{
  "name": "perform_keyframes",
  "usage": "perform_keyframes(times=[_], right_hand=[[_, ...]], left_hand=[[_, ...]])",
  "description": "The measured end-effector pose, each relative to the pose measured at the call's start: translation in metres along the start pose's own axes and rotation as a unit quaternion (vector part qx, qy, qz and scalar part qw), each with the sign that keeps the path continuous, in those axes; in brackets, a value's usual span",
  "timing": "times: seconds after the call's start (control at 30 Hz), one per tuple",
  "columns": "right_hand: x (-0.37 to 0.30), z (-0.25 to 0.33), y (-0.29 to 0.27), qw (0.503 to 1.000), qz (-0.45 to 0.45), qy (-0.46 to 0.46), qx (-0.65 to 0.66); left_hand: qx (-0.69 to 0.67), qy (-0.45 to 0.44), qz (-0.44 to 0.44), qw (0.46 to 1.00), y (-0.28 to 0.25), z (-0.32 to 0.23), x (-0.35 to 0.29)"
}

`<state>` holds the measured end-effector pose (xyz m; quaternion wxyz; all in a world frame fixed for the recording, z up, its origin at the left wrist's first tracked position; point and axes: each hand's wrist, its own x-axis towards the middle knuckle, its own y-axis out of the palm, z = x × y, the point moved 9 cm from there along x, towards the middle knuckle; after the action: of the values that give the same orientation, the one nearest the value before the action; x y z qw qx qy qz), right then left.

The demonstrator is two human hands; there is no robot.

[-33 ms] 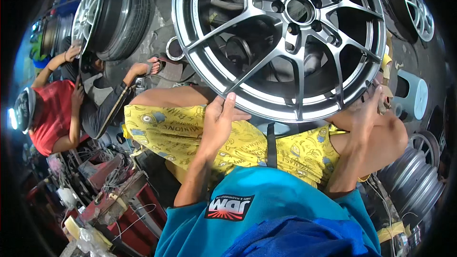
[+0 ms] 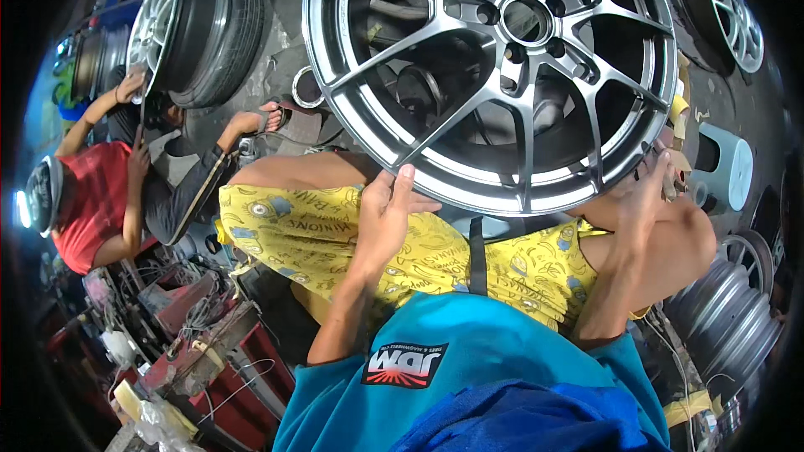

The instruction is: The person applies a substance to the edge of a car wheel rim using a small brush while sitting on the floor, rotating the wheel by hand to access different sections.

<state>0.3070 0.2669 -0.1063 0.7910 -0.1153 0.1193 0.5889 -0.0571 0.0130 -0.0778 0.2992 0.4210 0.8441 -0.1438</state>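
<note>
A large grey alloy wheel rim [image 2: 525,138] with split spokes and an open centre bore stands in front of me, face toward me, its lower edge close to my lap. My left hand [image 2: 387,213] grips the lower left edge, thumb on the front lip and other fingers partly hidden behind. At the lower right edge, my right hand [image 2: 651,184] holds the rim, with its fingertips partly out of sight against the lip. No tyre is on this rim.
On the left, a co-worker in a red shirt [image 2: 100,201] handles another wheel with a tyre [image 2: 222,42]. A pale blue stool [image 2: 737,169] lies at the right. More rims [image 2: 729,318] stand at the lower right, and red machinery with tangled wires [image 2: 188,301] at the lower left.
</note>
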Motion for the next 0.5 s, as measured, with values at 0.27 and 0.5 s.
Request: perform_keyframes(times=[0.27,0.5], right_hand=[[0.011,-0.016,-0.01,0.999,0.021,0.026,0.023],[0.015,-0.011,-0.017,0.999,0.002,-0.004,-0.04]], left_hand=[[0.036,-0.042,0.007,0.998,0.004,0.008,0.003],[0.042,0.005,0.013,0.999,-0.019,-0.018,0.009]])
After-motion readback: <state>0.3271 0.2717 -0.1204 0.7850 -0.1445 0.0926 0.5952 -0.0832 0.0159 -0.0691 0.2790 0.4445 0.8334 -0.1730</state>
